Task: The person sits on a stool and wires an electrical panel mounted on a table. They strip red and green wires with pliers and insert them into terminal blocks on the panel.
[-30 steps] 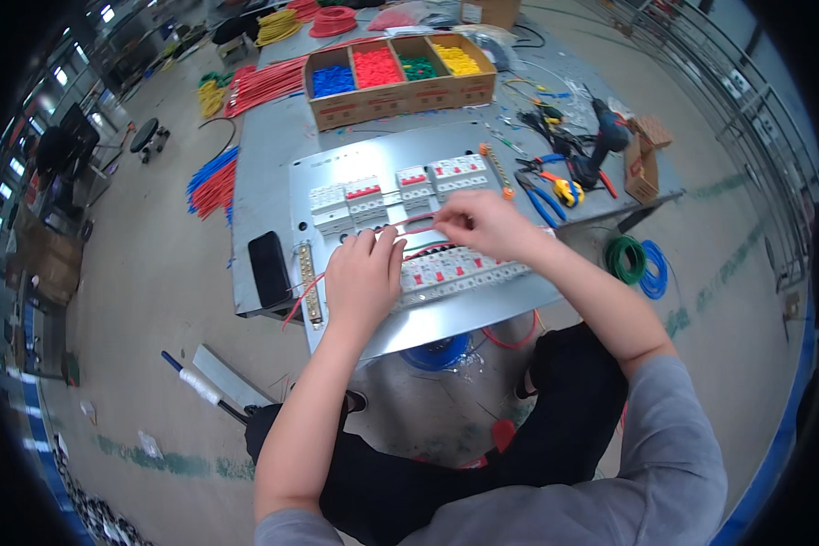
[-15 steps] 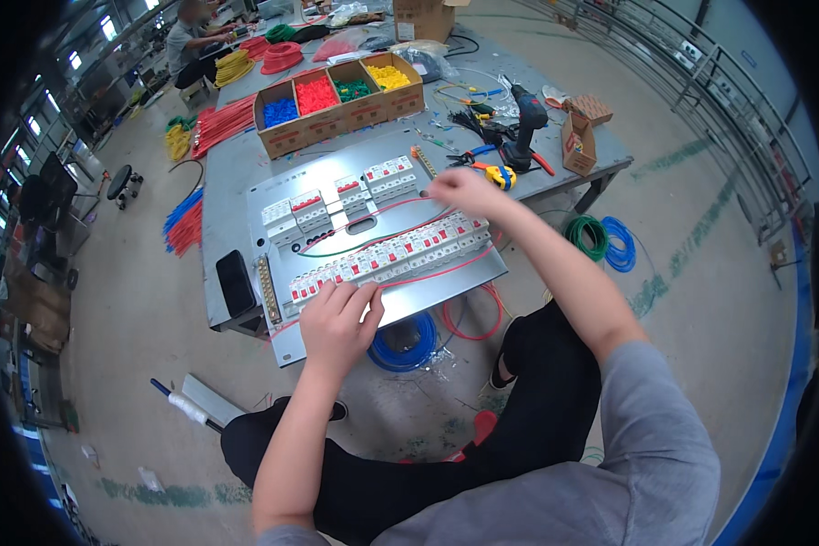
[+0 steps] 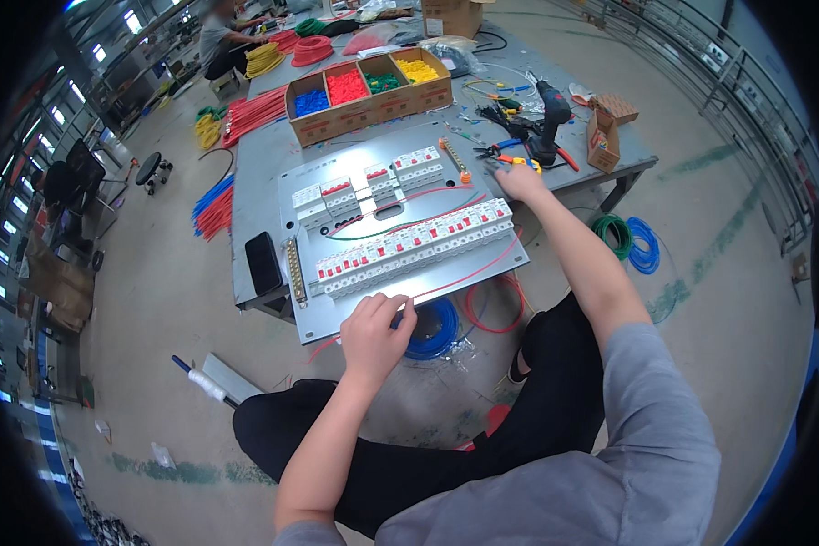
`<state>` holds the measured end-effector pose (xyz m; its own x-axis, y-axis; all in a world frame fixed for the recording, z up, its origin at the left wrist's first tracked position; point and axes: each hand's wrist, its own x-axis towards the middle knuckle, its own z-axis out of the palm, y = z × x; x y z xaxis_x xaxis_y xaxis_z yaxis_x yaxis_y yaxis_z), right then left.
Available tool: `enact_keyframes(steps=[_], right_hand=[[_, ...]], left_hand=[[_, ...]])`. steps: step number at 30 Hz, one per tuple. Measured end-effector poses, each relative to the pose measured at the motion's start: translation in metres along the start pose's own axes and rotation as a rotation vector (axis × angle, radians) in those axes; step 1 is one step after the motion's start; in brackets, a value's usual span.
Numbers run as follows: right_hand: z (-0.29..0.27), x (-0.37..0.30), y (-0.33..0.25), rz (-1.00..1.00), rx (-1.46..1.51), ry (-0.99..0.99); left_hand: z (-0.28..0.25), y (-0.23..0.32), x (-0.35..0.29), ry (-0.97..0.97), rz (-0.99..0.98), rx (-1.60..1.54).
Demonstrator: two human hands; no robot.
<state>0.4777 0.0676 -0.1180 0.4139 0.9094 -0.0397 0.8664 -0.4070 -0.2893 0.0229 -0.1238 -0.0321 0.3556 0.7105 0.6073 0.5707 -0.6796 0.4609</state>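
Note:
My left hand (image 3: pixel 377 335) is closed on a red wire (image 3: pixel 464 280) at the near edge of a metal mounting plate (image 3: pixel 287 264). The wire runs up to the right, and a red end shows left of the hand. A long row of white circuit breakers (image 3: pixel 419 238) with red switches crosses the plate; several smaller breakers (image 3: pixel 417 165) stand behind it. At the plate's far right, my right hand (image 3: pixel 521 184) reaches to orange-handled pliers (image 3: pixel 511 160) beside a yellow tape measure, partly covered by the hand. Its fingertips are too small and blurred to read.
Behind the plate stands a cardboard box (image 3: pixel 370 111) with blue, red, green and yellow pieces. A black cordless drill (image 3: pixel 551 118) and a small open carton (image 3: pixel 602 141) are at right. A phone (image 3: pixel 264 262) lies left; wire coils (image 3: pixel 432 329) are on the floor.
My right hand has moved right, off the plate's far corner to the tools. My left hand has come down from the breaker row with the red wire. The whole view has shifted slightly.

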Motion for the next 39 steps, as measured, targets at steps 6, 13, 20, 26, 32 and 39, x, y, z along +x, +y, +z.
enact_keyframes(steps=[6,13,20,26,32,39], right_hand=[[-0.062,-0.073,-0.043,0.053,1.575,-0.285],[-0.038,-0.298,-0.074,-0.280,1.266,-0.370],[0.030,-0.361,-0.097,0.008,0.900,-0.512],[0.058,-0.357,-0.095,-0.236,0.815,-0.265],[0.051,-0.362,-0.106,-0.207,0.884,-0.259],[0.029,-0.364,-0.113,-0.251,0.618,-0.166]], left_hand=[[-0.002,-0.004,0.000,-0.121,-0.447,-0.125],[0.026,0.003,-0.005,-0.140,-0.600,-0.408],[0.037,0.027,-0.021,-0.048,-0.592,-0.616],[0.041,0.030,-0.026,-0.056,-0.527,-0.612],[0.044,0.029,-0.025,-0.100,-0.510,-0.631],[0.043,0.027,-0.028,-0.124,-0.523,-0.633]])
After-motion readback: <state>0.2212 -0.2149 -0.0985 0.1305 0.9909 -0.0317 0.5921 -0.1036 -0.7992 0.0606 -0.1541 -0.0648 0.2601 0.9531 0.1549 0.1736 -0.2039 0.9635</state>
